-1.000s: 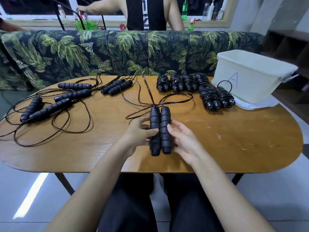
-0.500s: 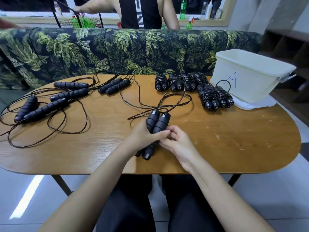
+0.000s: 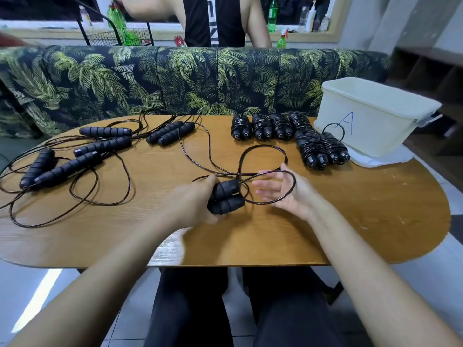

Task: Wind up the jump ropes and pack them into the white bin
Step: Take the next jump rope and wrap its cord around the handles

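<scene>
Change: since half a second ago the right hand (image 3: 283,194) has let go of the paired handles (image 3: 226,197) and moved off toward 3 o'clock. The handles, tilted then, now lie crosswise with their ends pointing at 3 o'clock.
Left hand (image 3: 193,201): we see it alone gripping both black handles, fingers wrapped round them, just above the surface (image 3: 350,209) at its centre.
Right hand: spread wide, palm facing the handles, gripping nothing. A loop of the cord (image 3: 263,151) runs round it, across the fingers and below the palm.
Cord: from the handle ends it crosses itself and forms a second loop lying on the surface toward 12 o'clock, then trails away toward 11 o'clock.
Wound ropes (image 3: 265,126): we count four bundles in a row at 12 to 1 o'clock. Two more lie beside them at 2 o'clock, just in front of the bin.
White bin (image 3: 370,116): it stands at the 2 o'clock edge of the surface, marked with a blue letter A. We cannot see its inside.
Loose ropes (image 3: 75,156): several handle pairs with tangled cords are spread from 9 to 11 o'clock.
Sofa (image 3: 150,78): leaf-patterned, it runs behind the surface at 12 o'clock.
</scene>
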